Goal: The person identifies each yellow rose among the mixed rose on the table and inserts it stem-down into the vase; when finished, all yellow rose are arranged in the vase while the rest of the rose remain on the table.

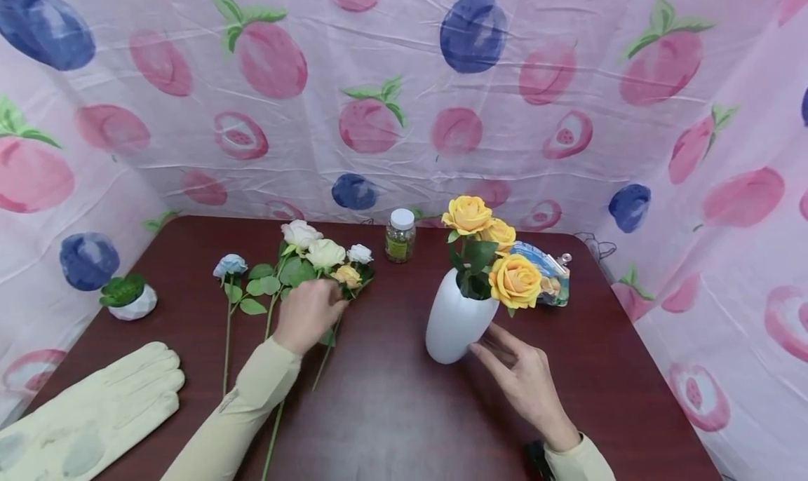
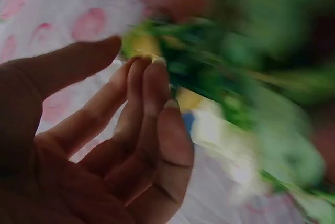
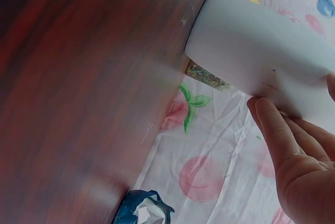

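Note:
My right hand (image 1: 527,379) grips the lower side of a white vase (image 1: 457,320), thumb and fingers on different sides of it. The vase leans to the right in the head view and holds several yellow roses (image 1: 516,281). In the right wrist view, fairly straight fingers (image 3: 275,124) lie against its smooth wall. My left hand (image 1: 309,316) is over the loose flowers, close to a small orange rose (image 1: 347,276). Bent fingers with the thumb apart show in the left wrist view, with blurred green leaves (image 2: 193,62) beyond the fingertips.
Pale roses (image 1: 325,254) and a blue flower (image 1: 230,265) lie on the brown table (image 1: 391,411). A lidded jar (image 1: 400,237) stands at the back; a blue packet (image 1: 549,274) lies behind the roses. At left are a potted succulent (image 1: 131,297) and pale gloves (image 1: 107,411).

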Demonstrator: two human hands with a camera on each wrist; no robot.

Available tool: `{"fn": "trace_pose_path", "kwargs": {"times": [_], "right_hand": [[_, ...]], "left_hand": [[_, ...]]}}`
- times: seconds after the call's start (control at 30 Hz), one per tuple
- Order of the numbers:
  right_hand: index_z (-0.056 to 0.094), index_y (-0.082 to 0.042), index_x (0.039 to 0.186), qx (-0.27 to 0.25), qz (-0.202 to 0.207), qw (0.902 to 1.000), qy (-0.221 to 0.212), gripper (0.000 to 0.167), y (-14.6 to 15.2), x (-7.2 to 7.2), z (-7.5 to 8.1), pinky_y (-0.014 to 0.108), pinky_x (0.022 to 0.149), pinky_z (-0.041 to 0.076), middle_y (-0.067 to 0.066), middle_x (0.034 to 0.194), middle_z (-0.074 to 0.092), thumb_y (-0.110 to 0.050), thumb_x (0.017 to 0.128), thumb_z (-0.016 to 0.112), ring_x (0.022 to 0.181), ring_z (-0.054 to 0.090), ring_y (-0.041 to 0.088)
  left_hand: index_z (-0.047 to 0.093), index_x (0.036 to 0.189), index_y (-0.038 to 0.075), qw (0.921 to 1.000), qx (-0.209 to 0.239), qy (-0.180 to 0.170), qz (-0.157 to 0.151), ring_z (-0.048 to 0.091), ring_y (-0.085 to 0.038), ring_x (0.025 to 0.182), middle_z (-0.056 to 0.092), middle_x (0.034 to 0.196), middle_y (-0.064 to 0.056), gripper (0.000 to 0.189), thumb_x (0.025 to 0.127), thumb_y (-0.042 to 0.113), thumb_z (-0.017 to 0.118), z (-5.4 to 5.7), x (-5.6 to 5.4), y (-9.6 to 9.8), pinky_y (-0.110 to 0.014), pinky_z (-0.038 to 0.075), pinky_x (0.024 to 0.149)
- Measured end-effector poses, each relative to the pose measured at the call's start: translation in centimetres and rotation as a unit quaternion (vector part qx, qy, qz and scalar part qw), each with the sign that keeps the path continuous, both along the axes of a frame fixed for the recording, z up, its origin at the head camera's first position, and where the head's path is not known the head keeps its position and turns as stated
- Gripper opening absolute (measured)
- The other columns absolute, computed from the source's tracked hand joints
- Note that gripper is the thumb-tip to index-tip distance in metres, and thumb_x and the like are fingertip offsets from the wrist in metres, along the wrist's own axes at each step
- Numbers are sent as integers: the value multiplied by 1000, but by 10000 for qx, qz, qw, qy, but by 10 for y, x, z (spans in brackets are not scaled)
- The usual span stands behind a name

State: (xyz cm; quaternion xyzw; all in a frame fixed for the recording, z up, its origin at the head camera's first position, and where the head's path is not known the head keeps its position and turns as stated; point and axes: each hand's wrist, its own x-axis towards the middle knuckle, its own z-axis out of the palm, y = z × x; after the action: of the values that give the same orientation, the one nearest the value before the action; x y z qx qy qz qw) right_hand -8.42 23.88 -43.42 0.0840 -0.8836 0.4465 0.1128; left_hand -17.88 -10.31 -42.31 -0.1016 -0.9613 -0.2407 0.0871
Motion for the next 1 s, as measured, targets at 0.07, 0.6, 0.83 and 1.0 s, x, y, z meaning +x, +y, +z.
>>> {"fn": "trace_pose_path", "kwargs": {"times": [0.07,0.6,0.83,1.0], "right_hand": [[67,-9,135,17,14,10000,21,47,0,-1,1,35,78,64,11,123,74,-28,94,78,97,77,19],[67,-7,135,156,-49,9998,95,48,0,-3,0,36,78,64,11,119,76,-29,94,78,96,77,18],[67,-7,134,187,-57,9997,119,47,1,-2,-2,30,77,64,9,118,76,-28,93,78,95,77,17],[68,-8,134,146,-67,9998,69,46,0,-1,-3,32,77,64,9,117,76,-28,94,77,95,77,17]], "left_hand": [[72,74,15,9999,-79,-110,58,64,-21,59,70,70,0,17,86,19,83,-7,6,-13,-36,49,47],[77,77,12,9960,-58,-884,-119,64,-18,65,71,74,-1,13,88,18,81,-7,19,-36,-36,52,54],[80,84,8,9885,164,-1426,-475,65,-14,66,76,80,-2,6,89,9,78,-1,22,-43,-33,56,60],[81,87,9,9855,552,-1508,-540,66,-11,67,76,80,-2,7,90,9,75,0,19,-48,-31,55,61]]}}
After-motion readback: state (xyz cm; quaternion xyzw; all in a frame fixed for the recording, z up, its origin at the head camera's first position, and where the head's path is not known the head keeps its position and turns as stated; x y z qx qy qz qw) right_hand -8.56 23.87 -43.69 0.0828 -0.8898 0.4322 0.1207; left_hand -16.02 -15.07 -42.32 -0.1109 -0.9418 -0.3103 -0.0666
